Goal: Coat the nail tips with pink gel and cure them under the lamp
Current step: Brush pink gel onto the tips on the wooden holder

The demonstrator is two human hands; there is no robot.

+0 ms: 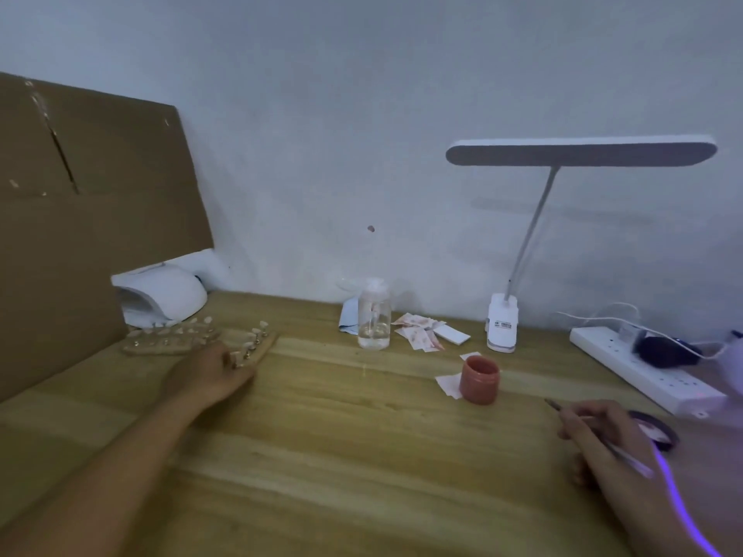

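Two wooden holders [169,343] with several pale nail tips on small stands lie at the left of the table, in front of a white curing lamp [165,297]. My left hand [211,373] reaches to the nearer holder [261,343] and its fingers touch one of the stands. A pink gel jar [480,379] stands open at centre right. My right hand [603,432] grips a thin brush [563,410], its tip pointing left toward the jar. The jar's lid [655,432] lies beside that hand.
A brown cardboard sheet [80,203] leans against the wall at left, partly hiding the curing lamp. A clear bottle [374,315], stained paper scraps [418,333], a white desk lamp [502,323] and a power strip [643,367] line the back and right of the wooden table [341,436].
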